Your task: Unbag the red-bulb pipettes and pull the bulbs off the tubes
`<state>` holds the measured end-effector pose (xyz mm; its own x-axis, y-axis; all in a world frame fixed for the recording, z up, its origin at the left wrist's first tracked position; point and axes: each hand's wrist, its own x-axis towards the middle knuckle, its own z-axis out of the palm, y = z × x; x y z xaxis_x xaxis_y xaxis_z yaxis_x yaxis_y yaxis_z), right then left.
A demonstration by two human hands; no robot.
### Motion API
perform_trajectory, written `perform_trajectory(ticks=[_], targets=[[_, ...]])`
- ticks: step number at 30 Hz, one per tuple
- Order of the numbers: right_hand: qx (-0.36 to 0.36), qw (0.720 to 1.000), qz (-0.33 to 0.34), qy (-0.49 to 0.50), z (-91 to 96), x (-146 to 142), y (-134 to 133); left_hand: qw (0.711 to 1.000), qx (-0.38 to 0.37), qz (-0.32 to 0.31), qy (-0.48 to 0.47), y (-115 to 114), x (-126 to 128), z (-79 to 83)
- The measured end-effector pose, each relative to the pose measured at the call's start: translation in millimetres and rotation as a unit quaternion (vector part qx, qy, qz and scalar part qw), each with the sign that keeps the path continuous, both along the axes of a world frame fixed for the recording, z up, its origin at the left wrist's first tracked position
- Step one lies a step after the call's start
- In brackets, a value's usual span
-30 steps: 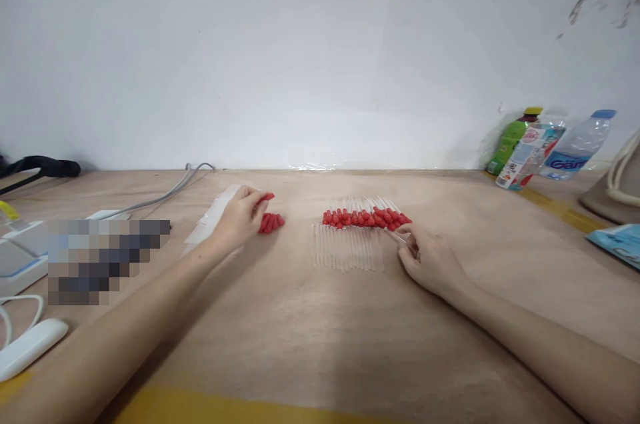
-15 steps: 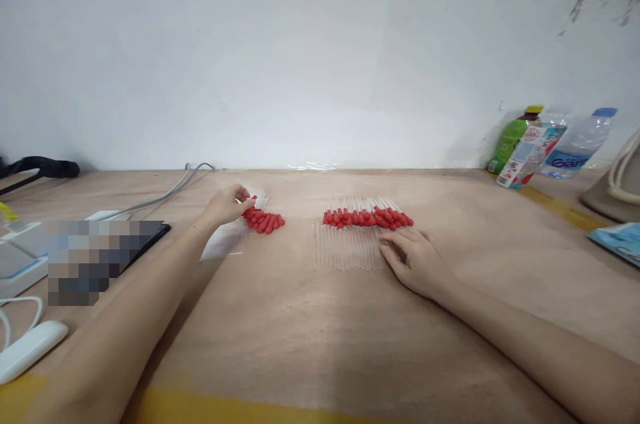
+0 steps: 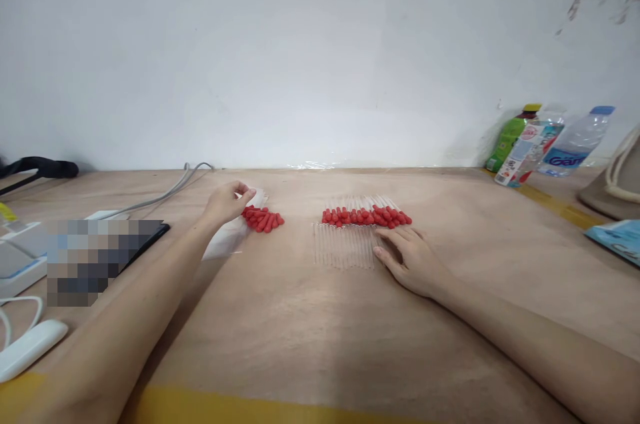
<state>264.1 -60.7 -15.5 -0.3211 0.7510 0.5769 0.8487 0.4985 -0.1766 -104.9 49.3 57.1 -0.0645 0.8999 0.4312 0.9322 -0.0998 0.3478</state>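
Observation:
My left hand (image 3: 231, 201) is at the left pile, thumb and fingertips pinched together. What lies between them is hidden. Just under these fingers red rubber dropper bulbs (image 3: 265, 219) lie heaped by a white sheet or bag (image 3: 223, 241) that passes beneath my wrist. My right hand (image 3: 413, 261) rests on the table with its thumb apart from the bent fingers. Its fingertips touch or nearly touch the right end of a row of thin clear tubes (image 3: 345, 247). Behind that row lie clear droppers with red bulbs (image 3: 367, 216), bulb ends towards me.
Bottles (image 3: 575, 144) stand at the back right near a beige bag (image 3: 613, 184) and a blue packet (image 3: 617, 241). On the left are a pixelated dark device (image 3: 105, 261), a power strip (image 3: 23, 264), a grey cable (image 3: 170, 192) and a white device (image 3: 33, 347).
A red bulb tip that showed at my left fingertips is out of sight now. My right thumb and fingers have shifted slightly left along the clear tubes.

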Motion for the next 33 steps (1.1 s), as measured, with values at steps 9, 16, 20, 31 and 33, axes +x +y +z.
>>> perform_trajectory(ticks=[9,16,20,31,33], targets=[[-0.011,0.999,0.027,0.022,-8.1,3,8,0.980,-0.010,-0.194,0.039,-11,83,-11.6],[-0.012,0.999,0.026,0.037,-9.3,3,8,0.969,-0.080,-0.233,0.016,0,130,-28.3],[-0.009,0.999,0.030,0.043,-7.1,2,7,0.963,-0.121,-0.239,-0.001,3,134,-33.1],[0.000,0.997,0.032,0.071,-5.8,3,8,0.974,-0.077,-0.203,-0.064,-23,122,-35.7],[0.021,0.995,0.039,0.089,-3.4,3,7,0.977,0.000,-0.208,-0.047,-40,114,-34.9]])
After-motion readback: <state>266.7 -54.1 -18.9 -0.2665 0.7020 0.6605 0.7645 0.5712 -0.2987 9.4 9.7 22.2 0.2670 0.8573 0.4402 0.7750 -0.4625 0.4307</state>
